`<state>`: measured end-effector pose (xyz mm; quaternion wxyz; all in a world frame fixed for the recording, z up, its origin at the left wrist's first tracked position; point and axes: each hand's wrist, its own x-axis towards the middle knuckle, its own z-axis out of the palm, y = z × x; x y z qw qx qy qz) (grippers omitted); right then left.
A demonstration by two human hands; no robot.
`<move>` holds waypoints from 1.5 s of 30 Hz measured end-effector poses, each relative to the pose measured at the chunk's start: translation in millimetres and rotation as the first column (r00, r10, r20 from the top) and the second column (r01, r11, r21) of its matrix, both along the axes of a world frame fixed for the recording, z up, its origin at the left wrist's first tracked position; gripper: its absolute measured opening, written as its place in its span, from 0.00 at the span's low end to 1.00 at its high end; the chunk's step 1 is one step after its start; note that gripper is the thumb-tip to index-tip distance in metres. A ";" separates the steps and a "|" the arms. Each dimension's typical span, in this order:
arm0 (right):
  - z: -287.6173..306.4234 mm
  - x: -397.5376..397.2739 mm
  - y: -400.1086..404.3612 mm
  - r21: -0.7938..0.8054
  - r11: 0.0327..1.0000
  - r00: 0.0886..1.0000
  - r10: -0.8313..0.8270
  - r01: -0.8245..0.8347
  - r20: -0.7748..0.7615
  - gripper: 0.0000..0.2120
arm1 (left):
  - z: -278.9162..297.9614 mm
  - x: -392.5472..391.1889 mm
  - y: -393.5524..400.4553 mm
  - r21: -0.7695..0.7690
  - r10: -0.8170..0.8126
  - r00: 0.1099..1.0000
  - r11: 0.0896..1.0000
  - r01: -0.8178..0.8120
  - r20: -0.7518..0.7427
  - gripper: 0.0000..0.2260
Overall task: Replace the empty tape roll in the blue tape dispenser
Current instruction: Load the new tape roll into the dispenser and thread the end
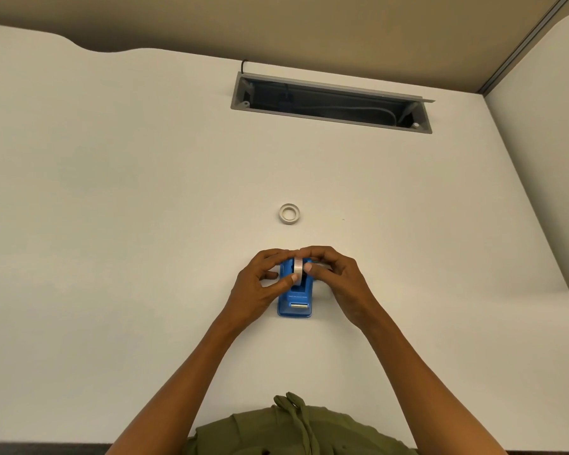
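Note:
The blue tape dispenser (pixel 294 298) stands on the white desk (pixel 145 224), its metal cutter facing me. A whitish tape roll (pixel 298 270) sits upright in the dispenser's slot. My left hand (pixel 263 284) pinches the roll from the left with thumb and fingers. My right hand (pixel 332 277) grips it from the right, thumb on its face. A second small white ring-shaped roll (pixel 289 213) lies flat on the desk a short way beyond the dispenser, untouched. Whether the held roll is seated on its hub is hidden by my fingers.
An open grey cable tray (pixel 330 101) with wires is sunk into the desk at the back. A partition wall (pixel 539 126) rises at the right. My green top (pixel 289 428) shows at the near desk edge.

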<state>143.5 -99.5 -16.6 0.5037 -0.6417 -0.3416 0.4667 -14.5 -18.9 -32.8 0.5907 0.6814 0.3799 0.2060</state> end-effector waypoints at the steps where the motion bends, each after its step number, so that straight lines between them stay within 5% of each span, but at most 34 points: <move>1: 1.2 0.6 -0.6 -0.004 1.000 0.999 0.029 -0.029 0.028 0.11 | 0.5 0.4 -0.1 0.003 -0.005 1.000 1.000 0.005 0.004 0.19; 8: 4.7 -0.9 4.4 -0.065 0.996 0.988 0.068 -0.059 0.142 0.15 | 4.6 -3.1 1.4 -0.001 -0.071 0.997 0.997 0.071 0.006 0.22; 19: 4.8 -2.9 12.7 -0.040 0.998 0.998 -0.040 0.041 0.040 0.02 | 3.4 -5.0 1.1 0.029 -0.078 0.997 0.997 0.077 0.013 0.22; 30: 7.0 -1.4 10.6 -0.082 0.996 0.997 0.025 -0.019 0.069 0.10 | 1.8 -4.8 1.9 0.034 -0.081 0.996 0.996 0.080 0.020 0.22; 45: 20.6 1.7 19.5 -0.103 0.994 0.999 -0.034 0.031 -0.029 0.04 | 3.0 -5.0 1.6 0.000 -0.064 0.997 0.998 0.064 0.034 0.22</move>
